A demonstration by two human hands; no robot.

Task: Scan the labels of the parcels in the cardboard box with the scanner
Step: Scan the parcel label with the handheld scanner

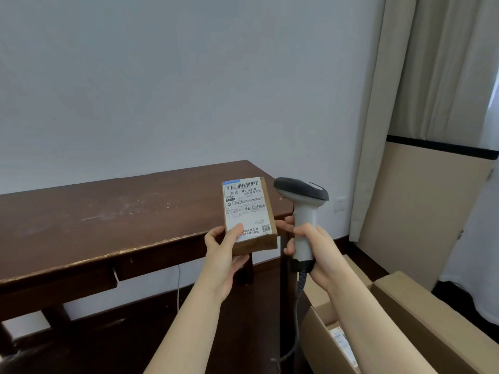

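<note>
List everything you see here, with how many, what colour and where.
parcel in hand: one, brown with white label, held before the table's right end
scanner: one, grey handle, black head, right of that parcel
scanner cable: one, dark, hanging below the handle
table: one, dark brown wood, left, against the wall
cardboard box: one, tan, open, lower right
parcel in box: one, white label, beside the right arm
curtain: one, beige, upper right
wall socket: one, white, right of the scanner
left hand: one, grips the parcel's lower end
right hand: one, grips the scanner's handle
</note>
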